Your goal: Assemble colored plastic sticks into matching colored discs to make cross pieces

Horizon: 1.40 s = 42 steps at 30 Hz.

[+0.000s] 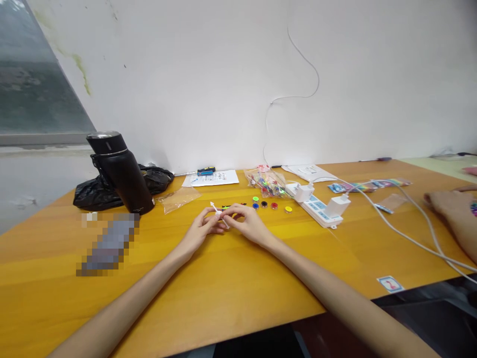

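Both of my hands meet over the middle of the table [223, 278]. Between them is a small white plastic piece [213, 206] with an arrow-like tip that points up and left. My left hand [199, 231] pinches it from one side, and the fingers of my right hand [246, 223] close on it from the other. Its centre is partly hidden by my fingertips. Just behind my right hand lie small dark and coloured parts [238, 205]. To the right of them are small round pieces: green [255, 199], blue [255, 206], black [264, 204], red [274, 206] and yellow [288, 210].
A black bottle [124, 174] stands at left before a black plastic bag [89, 194]. A clear bag of colourful parts [266, 181] lies at the back. Right of it is a power strip [320, 211] with white cables [387, 223]. Another person's hand [452, 214] rests at far right.
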Each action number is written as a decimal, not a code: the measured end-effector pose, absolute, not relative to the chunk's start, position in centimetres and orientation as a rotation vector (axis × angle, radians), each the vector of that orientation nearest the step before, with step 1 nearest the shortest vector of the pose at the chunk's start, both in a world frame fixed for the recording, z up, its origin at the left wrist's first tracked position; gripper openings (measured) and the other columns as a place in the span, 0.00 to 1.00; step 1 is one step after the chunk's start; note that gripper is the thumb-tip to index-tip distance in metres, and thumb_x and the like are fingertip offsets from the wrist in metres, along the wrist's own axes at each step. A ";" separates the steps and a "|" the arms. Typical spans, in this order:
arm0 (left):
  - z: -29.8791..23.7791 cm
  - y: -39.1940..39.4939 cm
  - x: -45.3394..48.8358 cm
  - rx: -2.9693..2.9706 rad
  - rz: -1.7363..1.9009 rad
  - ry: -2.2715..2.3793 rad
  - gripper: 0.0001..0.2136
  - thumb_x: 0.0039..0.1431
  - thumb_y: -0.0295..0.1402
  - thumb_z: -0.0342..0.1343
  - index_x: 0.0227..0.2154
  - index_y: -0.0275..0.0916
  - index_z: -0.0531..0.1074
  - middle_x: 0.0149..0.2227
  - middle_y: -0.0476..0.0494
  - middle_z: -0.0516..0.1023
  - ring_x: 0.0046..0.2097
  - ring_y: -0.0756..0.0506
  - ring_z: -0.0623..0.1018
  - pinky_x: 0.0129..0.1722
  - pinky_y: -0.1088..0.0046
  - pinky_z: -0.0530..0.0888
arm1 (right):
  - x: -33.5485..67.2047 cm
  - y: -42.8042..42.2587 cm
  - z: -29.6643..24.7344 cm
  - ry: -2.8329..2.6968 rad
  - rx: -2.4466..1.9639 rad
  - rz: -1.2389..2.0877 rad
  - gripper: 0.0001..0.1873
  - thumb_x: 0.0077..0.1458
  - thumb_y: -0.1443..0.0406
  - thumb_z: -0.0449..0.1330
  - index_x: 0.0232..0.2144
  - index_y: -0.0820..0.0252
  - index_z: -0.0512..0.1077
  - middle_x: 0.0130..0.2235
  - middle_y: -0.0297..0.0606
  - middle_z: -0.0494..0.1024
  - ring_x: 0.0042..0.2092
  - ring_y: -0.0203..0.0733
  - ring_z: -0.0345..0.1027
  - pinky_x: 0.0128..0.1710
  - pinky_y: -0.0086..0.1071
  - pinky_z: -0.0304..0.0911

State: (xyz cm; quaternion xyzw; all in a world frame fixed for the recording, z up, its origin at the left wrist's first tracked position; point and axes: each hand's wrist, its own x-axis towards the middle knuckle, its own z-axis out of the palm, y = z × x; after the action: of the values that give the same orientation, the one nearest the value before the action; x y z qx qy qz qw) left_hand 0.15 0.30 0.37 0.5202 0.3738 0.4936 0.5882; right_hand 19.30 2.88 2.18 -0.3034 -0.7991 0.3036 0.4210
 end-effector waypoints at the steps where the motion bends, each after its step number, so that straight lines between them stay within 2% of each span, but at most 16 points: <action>1: 0.5 0.2 0.2 1.221 1.153 0.870 0.23 0.57 0.47 0.65 0.48 0.37 0.69 0.37 0.41 0.82 0.39 0.44 0.83 0.46 0.64 0.78 | 19.3 2.9 2.2 -2.000 -0.763 0.770 0.10 0.63 0.64 0.60 0.41 0.57 0.82 0.39 0.39 0.81 0.40 0.39 0.74 0.41 0.31 0.65; 12: 0.3 0.5 0.2 1.207 1.174 0.887 0.22 0.55 0.48 0.66 0.45 0.37 0.71 0.33 0.43 0.82 0.35 0.45 0.82 0.43 0.66 0.79 | 19.1 2.6 2.4 -1.937 -0.778 0.828 0.09 0.63 0.64 0.59 0.39 0.59 0.79 0.40 0.38 0.82 0.42 0.40 0.76 0.43 0.33 0.68; 19: 0.6 0.3 0.1 1.213 1.150 0.885 0.20 0.58 0.47 0.63 0.43 0.35 0.75 0.44 0.36 0.82 0.36 0.46 0.81 0.43 0.68 0.78 | 19.2 2.9 2.3 -1.905 -0.819 0.791 0.08 0.64 0.66 0.57 0.39 0.59 0.78 0.40 0.38 0.82 0.41 0.39 0.76 0.41 0.31 0.67; 27: 0.3 0.3 0.0 1.290 1.135 0.860 0.18 0.59 0.48 0.62 0.41 0.36 0.75 0.42 0.38 0.82 0.37 0.46 0.80 0.40 0.70 0.77 | 19.1 2.7 2.2 -1.948 -0.836 0.764 0.09 0.64 0.67 0.57 0.38 0.59 0.78 0.39 0.37 0.82 0.40 0.39 0.74 0.38 0.30 0.65; 30: 0.3 0.3 0.0 1.292 1.140 0.861 0.17 0.58 0.48 0.63 0.38 0.37 0.74 0.37 0.41 0.82 0.36 0.47 0.80 0.40 0.70 0.77 | 19.1 2.6 2.3 -1.958 -0.820 0.781 0.09 0.64 0.67 0.56 0.38 0.59 0.77 0.38 0.37 0.82 0.40 0.39 0.74 0.38 0.30 0.64; 34: 0.1 0.4 -0.1 1.314 1.146 0.846 0.17 0.59 0.47 0.63 0.36 0.37 0.73 0.35 0.43 0.81 0.36 0.47 0.80 0.42 0.69 0.77 | 19.1 2.4 2.4 -1.974 -0.799 0.815 0.08 0.64 0.67 0.56 0.39 0.59 0.76 0.37 0.36 0.81 0.39 0.38 0.74 0.38 0.30 0.64; 42: 0.2 0.5 -0.3 1.412 1.141 0.831 0.14 0.62 0.45 0.61 0.38 0.38 0.72 0.36 0.43 0.81 0.38 0.46 0.79 0.46 0.66 0.77 | 19.2 2.5 2.2 -1.966 -0.786 0.845 0.08 0.66 0.66 0.55 0.41 0.59 0.74 0.36 0.35 0.81 0.39 0.38 0.74 0.38 0.29 0.64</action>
State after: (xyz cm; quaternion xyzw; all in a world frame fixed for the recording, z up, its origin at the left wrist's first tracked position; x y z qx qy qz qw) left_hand -0.30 0.47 0.24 0.5946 0.3500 0.4803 0.5416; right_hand 19.24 2.49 2.24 -0.3132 -0.7837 0.3366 0.4177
